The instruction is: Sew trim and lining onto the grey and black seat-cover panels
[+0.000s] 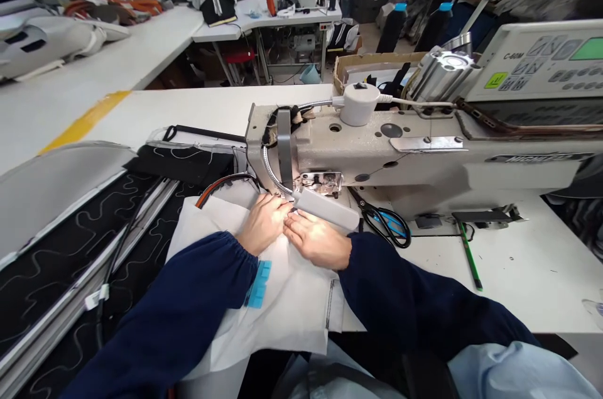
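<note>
My left hand point(266, 223) rests on a white fabric piece point(282, 305) close to the needle area of a sewing machine point(348, 147), its fingers curled down onto the cloth. Right beside it, my right hand point(318, 239) has its fingers pressed together on the same fabric, the fingertips nearly meeting the left ones. The machine's head and a grey bar-shaped lamp point(328, 210) hide part of the stitching spot. A light blue segmented strip point(259, 284) lies on the fabric by my left cuff. An orange-and-black edging point(219, 186) curves behind the cloth.
Black scissors point(384, 223) and a green pencil point(471, 257) lie right of my hands. A large black quilted piece point(56, 248) with a cable covers the left side. A control panel point(541, 63) stands at the right. Another white worktable point(268, 22) is behind.
</note>
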`<move>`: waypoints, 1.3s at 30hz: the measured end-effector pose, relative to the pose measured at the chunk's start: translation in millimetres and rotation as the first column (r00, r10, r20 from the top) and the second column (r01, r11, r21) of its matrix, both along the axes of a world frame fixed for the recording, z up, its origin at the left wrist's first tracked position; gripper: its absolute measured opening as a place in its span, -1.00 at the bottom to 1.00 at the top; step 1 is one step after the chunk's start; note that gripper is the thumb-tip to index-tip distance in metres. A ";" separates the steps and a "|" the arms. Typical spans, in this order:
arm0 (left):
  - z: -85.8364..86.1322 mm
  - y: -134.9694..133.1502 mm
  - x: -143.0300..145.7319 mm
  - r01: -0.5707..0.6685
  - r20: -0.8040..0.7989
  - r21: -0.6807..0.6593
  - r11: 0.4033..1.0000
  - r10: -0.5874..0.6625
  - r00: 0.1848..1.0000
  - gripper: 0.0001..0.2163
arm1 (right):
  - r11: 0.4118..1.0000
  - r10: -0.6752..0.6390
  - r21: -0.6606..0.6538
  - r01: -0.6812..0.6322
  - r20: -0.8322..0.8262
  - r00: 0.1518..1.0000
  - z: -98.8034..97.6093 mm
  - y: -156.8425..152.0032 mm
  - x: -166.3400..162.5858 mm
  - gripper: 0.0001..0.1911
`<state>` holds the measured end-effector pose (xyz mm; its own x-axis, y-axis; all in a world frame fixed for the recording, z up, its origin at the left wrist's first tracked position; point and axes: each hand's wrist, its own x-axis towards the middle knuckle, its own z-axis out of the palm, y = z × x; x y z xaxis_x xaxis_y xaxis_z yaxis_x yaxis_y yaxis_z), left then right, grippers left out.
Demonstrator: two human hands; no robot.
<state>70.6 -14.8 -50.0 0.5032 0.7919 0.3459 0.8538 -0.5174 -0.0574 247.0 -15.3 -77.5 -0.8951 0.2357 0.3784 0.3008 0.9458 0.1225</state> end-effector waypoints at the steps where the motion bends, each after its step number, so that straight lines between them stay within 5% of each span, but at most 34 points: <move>1: 4.6 -1.0 -1.4 -0.006 0.011 0.008 1.000 0.006 1.000 -0.73 | 0.998 0.031 0.054 -0.030 -0.005 1.000 1.1 -7.1 0.9 -0.69; 6: 16.4 -5.5 -2.1 -0.011 0.014 -0.092 0.996 0.012 1.000 -0.72 | 0.979 0.001 0.204 -0.018 0.081 0.997 -0.4 -44.5 -17.4 -0.70; 14: 9.0 -1.7 6.8 -0.068 0.001 -0.192 0.979 0.070 0.998 -0.75 | 0.989 -0.151 0.037 0.147 0.228 0.962 -1.5 -51.0 -62.0 -0.73; 20: 11.9 6.9 11.1 -0.128 -0.010 -0.293 0.947 0.131 0.991 -0.80 | 0.980 -0.119 -0.134 0.149 0.210 0.970 7.9 -41.1 -70.9 -0.80; 28: 22.1 1.9 17.9 -0.156 -0.104 -0.308 0.939 0.130 0.986 -0.83 | 0.966 -0.223 -0.105 0.237 0.133 0.966 4.3 -44.8 -76.7 -0.72; 31: 44.8 -11.3 0.9 -0.071 -0.173 -0.230 0.971 0.031 0.984 -0.79 | 0.913 -0.376 -0.161 0.375 0.023 0.926 0.8 -67.2 -60.3 -0.62; 33: 61.1 -20.9 -24.4 -0.176 -0.205 -0.074 0.982 0.158 0.966 -0.76 | 0.886 -0.398 -0.271 0.375 -0.034 0.917 -1.6 -95.8 -42.7 -0.54; 35: 73.7 -27.3 -55.5 -0.419 -0.194 -0.008 0.908 0.410 0.891 -0.62 | 0.864 -0.302 -0.442 0.241 -0.073 0.951 -1.9 -129.6 -29.4 -0.45; 37: 82.7 -29.5 -83.0 -0.587 -0.175 -0.189 0.787 0.561 0.809 -0.42 | 0.760 -0.158 -0.649 0.036 -0.130 0.979 2.3 -158.2 -30.1 -0.38; 39: 92.5 -29.2 -97.6 -0.577 -0.079 -0.404 0.710 0.601 0.795 -0.39 | 0.561 -0.058 -0.821 -0.108 -0.169 0.984 12.0 -173.5 -47.3 -0.40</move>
<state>-27.0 -44.0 42.5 -0.1210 0.9917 -0.0438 0.9882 0.1245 0.0895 199.7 -188.8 -65.5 -0.8520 0.4970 0.1647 0.2113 0.6142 -0.7604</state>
